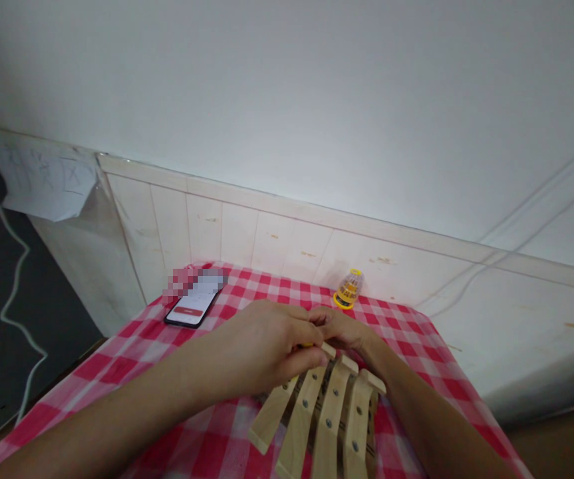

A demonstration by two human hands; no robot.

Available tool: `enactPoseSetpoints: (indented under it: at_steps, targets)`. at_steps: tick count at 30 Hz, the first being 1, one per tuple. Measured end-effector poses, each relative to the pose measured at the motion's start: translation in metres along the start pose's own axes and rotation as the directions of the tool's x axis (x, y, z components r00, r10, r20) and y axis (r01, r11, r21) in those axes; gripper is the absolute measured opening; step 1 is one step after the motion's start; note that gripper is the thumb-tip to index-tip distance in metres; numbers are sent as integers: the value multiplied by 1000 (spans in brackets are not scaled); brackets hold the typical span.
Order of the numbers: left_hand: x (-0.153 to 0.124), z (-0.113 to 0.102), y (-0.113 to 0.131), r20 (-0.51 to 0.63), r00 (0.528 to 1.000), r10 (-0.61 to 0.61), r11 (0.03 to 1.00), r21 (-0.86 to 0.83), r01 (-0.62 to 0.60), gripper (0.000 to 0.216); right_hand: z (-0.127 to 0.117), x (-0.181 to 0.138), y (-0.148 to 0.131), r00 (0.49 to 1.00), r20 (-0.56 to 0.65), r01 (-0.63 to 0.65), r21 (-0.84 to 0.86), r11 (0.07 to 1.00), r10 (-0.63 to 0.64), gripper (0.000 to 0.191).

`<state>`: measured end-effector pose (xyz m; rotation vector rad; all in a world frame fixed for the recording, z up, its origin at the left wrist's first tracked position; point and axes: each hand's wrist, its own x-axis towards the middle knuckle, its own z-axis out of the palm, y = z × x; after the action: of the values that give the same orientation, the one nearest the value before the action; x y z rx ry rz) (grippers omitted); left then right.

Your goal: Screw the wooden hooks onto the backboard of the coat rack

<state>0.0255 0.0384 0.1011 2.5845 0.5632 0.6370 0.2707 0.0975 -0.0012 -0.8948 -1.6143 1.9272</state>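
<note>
Pale wooden slats (334,412) with bent ends and dark metal screws lie fanned out on the checked cloth, partly hidden under my hands. My left hand (274,339) reaches over the far end of the slats, its fingers curled and its thumb pressed along the end of one slat. A bit of something yellow (309,344) shows beneath those fingers. Just beyond, my right hand (339,327) meets the left fingertips with its fingers bent inward. What the right fingers pinch is hidden.
A red-and-white checked tablecloth (207,426) covers the table. At its back left lies a phone (191,309) with a lit screen. A clear, cone-shaped container with yellow ends (350,287) stands near the panelled wall (277,239). White cables hang at the left and right.
</note>
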Motion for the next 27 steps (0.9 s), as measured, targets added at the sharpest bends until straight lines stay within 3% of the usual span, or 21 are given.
enactPoseSetpoints:
  at_steps: [3, 11, 27]
  targets:
    - [-1, -2, 2, -5, 1000, 10, 1000, -22, -10, 16, -3, 2, 3, 1000, -3, 4, -1, 1000, -4, 36]
    - [-3, -10, 9, 52, 990, -135, 991, 12, 134, 13, -12, 10, 6, 999, 31, 22, -26, 999, -22, 34]
    - [-5, -17, 12, 73, 989, -127, 985, -106, 134, 18, -10, 5, 8, 999, 29, 32, -3, 999, -32, 41]
